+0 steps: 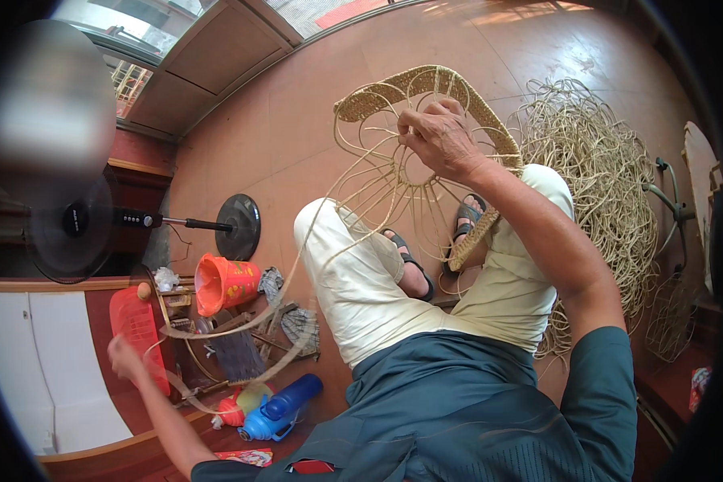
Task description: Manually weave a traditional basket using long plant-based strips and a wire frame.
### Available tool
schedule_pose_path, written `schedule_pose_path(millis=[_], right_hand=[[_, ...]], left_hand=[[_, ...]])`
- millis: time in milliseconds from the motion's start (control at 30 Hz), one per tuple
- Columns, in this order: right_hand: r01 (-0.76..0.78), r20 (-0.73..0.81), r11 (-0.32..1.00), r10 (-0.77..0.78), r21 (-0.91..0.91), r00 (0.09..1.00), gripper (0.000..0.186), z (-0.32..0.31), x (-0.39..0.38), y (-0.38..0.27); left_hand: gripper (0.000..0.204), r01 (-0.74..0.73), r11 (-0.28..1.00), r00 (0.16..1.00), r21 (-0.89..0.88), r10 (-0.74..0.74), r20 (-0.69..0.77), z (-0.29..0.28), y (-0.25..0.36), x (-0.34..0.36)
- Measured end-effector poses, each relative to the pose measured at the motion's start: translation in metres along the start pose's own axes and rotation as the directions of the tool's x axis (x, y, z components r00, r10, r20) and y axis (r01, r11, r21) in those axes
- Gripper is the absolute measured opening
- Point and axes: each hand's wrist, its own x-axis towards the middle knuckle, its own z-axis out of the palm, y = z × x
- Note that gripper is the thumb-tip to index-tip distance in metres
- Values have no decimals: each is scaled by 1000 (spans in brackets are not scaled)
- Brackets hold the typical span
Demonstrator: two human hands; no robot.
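A round basket of wire frame and straw cord (490,116) rests between my knees. Its rim is partly woven in a tan band, and bare spokes run to a ring in the middle. My right hand (440,136) is closed on the frame near the far rim, fingers bent around the wires and cord. Far out to the left, my left hand (126,357) is a closed fist, blurred by motion. A long strand of straw cord (301,249) runs from the basket toward it in blurred loops, and its end at the fist is hard to make out.
A big heap of straw cord (590,193) lies on the floor at right, beside a metal stand (675,210). At left are a fan (237,226), an orange bucket (225,283), a red plastic chair back (136,321), a low rack (233,353) and a blue flask (285,406).
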Motion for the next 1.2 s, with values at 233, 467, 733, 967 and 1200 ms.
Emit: schedule_pose_path(millis=[233, 467, 733, 967, 1200], right_hand=[[72, -60, 997, -74, -32, 995, 12, 1, 5, -16], [-73, -122, 997, 73, -2, 990, 11, 7, -4, -36], [-134, -179, 991, 129, -16, 975, 10, -1, -26, -66], [-220, -233, 975, 206, -33, 950, 7, 9, -57, -85], [-243, -305, 970, 226, -19, 925, 4, 9, -80, -95]], left_hand=[[22, 75, 298, 561, -952, 776, 287, -91, 292, -326], [32, 457, 291, 114, -840, 918, 381, -112, 321, -409], [21, -536, 445, 637, -717, 771, 3, -18, 213, -276], [20, -383, 919, 897, 96, 345, 276, 70, 24, -66], [23, -415, 878, 898, 237, 353, 264, 108, 16, 38]])
